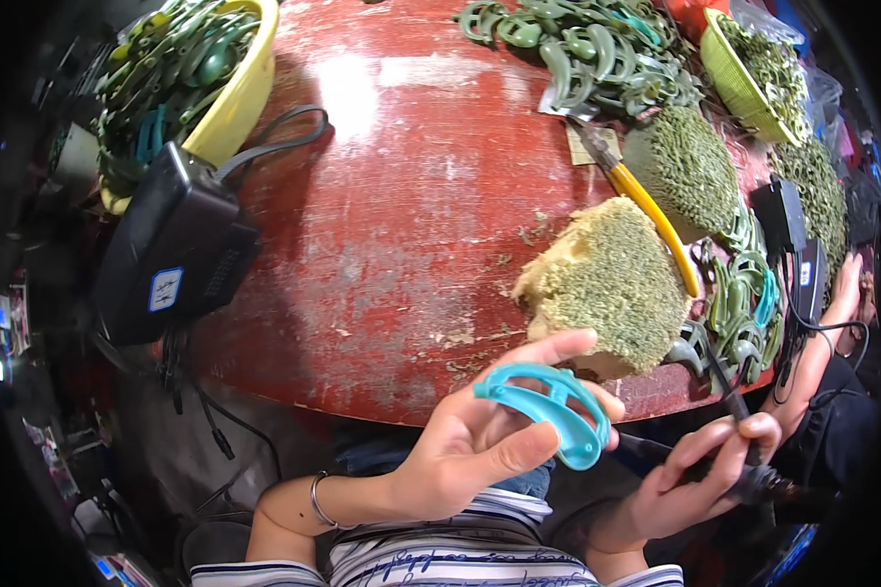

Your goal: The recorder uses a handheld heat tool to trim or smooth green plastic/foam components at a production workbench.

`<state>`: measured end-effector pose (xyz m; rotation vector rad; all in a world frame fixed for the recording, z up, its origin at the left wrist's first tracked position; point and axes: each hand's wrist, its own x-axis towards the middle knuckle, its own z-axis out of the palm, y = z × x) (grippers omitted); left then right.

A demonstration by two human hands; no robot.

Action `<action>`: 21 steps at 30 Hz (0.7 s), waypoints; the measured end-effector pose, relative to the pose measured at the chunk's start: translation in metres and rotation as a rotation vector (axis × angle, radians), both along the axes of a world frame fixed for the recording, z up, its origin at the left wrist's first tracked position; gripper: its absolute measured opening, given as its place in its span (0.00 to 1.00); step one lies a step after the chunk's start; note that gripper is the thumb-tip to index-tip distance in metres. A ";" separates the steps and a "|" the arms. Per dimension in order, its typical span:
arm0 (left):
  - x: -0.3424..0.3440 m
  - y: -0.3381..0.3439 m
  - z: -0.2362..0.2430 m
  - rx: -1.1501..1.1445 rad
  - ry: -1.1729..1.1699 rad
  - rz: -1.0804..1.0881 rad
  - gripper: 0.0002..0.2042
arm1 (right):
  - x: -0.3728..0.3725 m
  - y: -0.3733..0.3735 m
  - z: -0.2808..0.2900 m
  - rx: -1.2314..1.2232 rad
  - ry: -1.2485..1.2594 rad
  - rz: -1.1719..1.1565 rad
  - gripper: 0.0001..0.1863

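Observation:
My left hand (489, 430) holds up a turquoise, crescent-shaped plastic piece (573, 445) with an open frame and a crossbar, its fingers and thumb around it. It hangs just off the table's front edge. To its right, my right hand (700, 479) grips a slim dark pen-like tool (737, 406), its narrow end pointing up and away. The tool's exact kind is unclear. Just beyond my left hand lies a yellowish foam block (607, 284), its top covered in green bits. Cutters with yellow handles (646, 201) lie against that block's far right side.
A yellow basket (250, 93) of green pieces stands far left, behind a black box (171, 235) with cables. Green crescent pieces (597, 59) pile at the back. Another foam block (690, 161), a green basket (739, 83) and black adapters (778, 215) crowd the right, beside another person's arm (822, 342).

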<state>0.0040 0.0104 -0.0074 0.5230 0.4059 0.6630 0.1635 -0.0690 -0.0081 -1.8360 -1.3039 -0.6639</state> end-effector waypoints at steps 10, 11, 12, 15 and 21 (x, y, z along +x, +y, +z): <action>-0.013 0.009 0.007 -0.345 -0.279 -0.289 0.36 | 0.001 0.000 0.027 -0.269 0.531 0.248 0.13; -0.014 0.006 0.003 -0.348 -0.414 -0.276 0.33 | 0.012 -0.003 0.025 -0.334 0.456 0.266 0.16; -0.015 0.006 0.001 -0.350 -0.415 -0.274 0.33 | 0.020 -0.004 0.022 -0.399 0.385 0.289 0.20; -0.016 0.006 -0.002 -0.401 -0.469 -0.278 0.33 | 0.011 -0.017 0.016 -0.389 0.680 0.140 0.26; -0.015 0.005 -0.004 -0.404 -0.515 -0.271 0.32 | 0.004 -0.014 0.004 -0.604 0.508 0.006 0.22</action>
